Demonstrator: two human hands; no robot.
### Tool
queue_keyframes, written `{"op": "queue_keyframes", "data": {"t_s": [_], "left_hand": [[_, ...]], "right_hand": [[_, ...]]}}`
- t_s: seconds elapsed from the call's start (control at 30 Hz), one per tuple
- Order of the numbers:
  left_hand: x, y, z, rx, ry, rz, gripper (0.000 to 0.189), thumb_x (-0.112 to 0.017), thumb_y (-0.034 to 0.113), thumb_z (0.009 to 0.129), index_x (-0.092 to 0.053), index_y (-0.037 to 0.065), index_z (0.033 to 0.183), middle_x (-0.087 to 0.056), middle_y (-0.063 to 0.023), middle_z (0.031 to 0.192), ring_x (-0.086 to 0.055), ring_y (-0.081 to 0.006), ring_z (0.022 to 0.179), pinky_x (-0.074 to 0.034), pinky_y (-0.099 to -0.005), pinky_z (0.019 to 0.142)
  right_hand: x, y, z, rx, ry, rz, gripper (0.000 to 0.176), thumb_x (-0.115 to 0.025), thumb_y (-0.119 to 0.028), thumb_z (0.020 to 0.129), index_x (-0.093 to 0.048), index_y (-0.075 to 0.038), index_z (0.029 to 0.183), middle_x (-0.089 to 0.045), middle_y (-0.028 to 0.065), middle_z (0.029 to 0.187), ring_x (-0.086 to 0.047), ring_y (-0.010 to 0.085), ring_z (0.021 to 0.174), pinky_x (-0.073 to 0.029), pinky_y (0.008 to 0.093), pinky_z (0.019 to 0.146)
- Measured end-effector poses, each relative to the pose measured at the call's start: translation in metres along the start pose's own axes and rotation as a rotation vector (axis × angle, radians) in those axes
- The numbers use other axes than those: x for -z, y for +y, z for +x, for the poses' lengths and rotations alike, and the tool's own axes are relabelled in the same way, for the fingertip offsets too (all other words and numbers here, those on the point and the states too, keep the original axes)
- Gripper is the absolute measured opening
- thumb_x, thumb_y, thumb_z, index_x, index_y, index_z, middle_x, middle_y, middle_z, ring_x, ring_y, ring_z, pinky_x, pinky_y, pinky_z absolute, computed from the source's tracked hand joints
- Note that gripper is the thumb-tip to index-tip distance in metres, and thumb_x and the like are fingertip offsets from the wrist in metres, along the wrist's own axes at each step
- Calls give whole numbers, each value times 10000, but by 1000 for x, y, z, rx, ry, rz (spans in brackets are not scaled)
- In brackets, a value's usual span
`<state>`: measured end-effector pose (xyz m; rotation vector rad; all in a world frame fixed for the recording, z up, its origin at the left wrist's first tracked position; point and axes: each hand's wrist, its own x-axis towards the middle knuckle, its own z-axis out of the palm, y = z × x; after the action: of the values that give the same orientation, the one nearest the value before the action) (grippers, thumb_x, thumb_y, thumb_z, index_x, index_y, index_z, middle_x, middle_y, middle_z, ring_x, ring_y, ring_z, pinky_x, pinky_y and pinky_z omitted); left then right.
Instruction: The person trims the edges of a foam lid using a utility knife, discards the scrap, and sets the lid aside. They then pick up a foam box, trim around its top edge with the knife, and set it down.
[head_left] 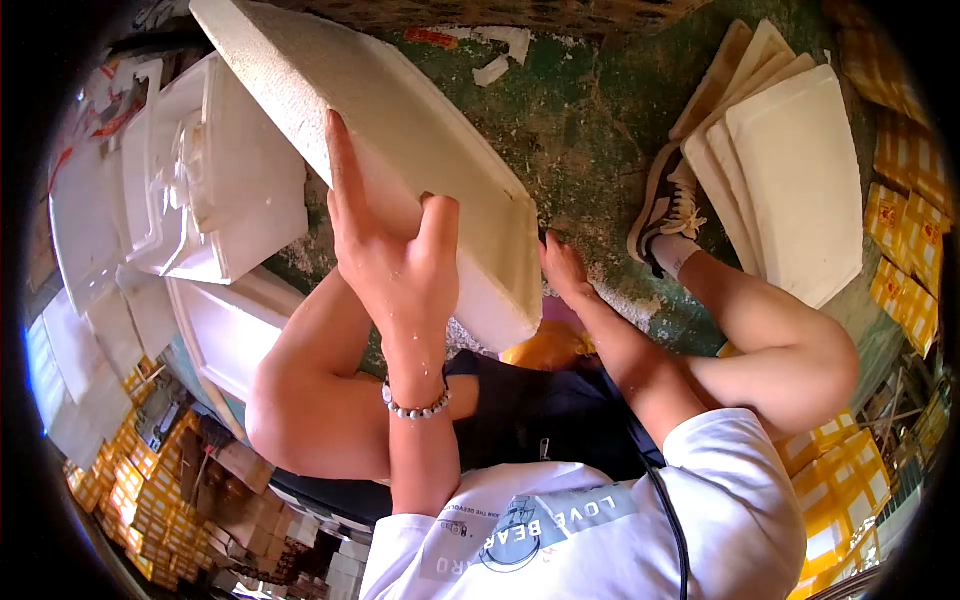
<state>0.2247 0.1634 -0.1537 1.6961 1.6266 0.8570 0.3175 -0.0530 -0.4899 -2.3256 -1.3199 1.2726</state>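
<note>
A large white foam slab (400, 120) tilts across the middle of the view, running from the upper left down to my lap. My left hand (385, 255), with a bead bracelet on its wrist, grips the slab's near face, fingers spread up along it and thumb hooked on the edge. My right hand (563, 270) holds the slab's lower end at its corner; the fingertips are hidden behind the foam. I am seated with bare knees apart. An orange-yellow object (545, 350) shows just under the slab's end.
Stacked white foam boxes (200, 180) stand at left. A pile of flat foam lids (790, 170) lies on the green mossy floor (590, 120) at right, beside my shoe (665, 205). Yellow cartons (910, 230) line the right edge and the lower left (150, 490).
</note>
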Motion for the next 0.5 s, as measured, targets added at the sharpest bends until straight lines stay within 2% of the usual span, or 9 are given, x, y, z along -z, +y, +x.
{"op": "queue_keyframes", "data": {"t_s": [0.1, 0.17, 0.3, 0.37, 0.43, 0.5], "left_hand": [[1, -8, 2, -48, 20, -58, 852, -628, 88, 760, -384, 23, 1573, -565, -228, 1443, -600, -313, 1254, -451, -397, 1082], [3, -6, 6, -78, 46, -46, 842, -618, 75, 771, -374, 8, 1574, -534, -213, 1491, -583, -277, 1272, -437, -371, 1095], [6, -6, 9, -53, 26, -108, 844, -611, 60, 777, -364, 12, 1582, -526, -189, 1507, -561, -237, 1283, -432, -343, 1088], [14, -7, 14, 62, 11, -212, 847, -604, 47, 779, -356, 15, 1588, -523, -179, 1511, -543, -218, 1299, -427, -323, 1082], [16, -9, 12, 98, -2, -155, 847, -599, 39, 780, -354, 17, 1590, -516, -175, 1520, -538, -214, 1311, -418, -311, 1086], [16, -11, 14, 38, 16, -140, 847, -593, 35, 776, -358, 20, 1590, -511, -176, 1528, -530, -214, 1327, -410, -304, 1092]], "right_hand": [[-7, -16, 12, 49, 46, 37, 342, -526, -355, 1057, -538, -22, 1131, -676, 241, 716, -669, 467, 653, -519, 576, 557], [-12, -21, 21, -1, 19, 9, 336, -523, -352, 1060, -532, -26, 1138, -676, 248, 729, -671, 467, 659, -518, 581, 555], [-7, -21, 22, 53, 92, 57, 336, -520, -355, 1062, -526, -29, 1146, -669, 251, 712, -677, 467, 668, -519, 581, 555], [7, -22, 17, -3, 29, 61, 307, -501, -318, 1055, -506, -48, 1201, -693, 286, 840, -675, 511, 796, -527, 591, 668], [3, 7, -1, -39, -12, 8, 322, -503, -342, 1057, -508, -53, 1200, -690, 278, 803, -668, 515, 753, -521, 602, 639], [2, 16, -8, -72, -53, -48, 338, -505, -366, 1059, -510, -58, 1198, -687, 269, 766, -661, 520, 711, -515, 613, 609]]}}
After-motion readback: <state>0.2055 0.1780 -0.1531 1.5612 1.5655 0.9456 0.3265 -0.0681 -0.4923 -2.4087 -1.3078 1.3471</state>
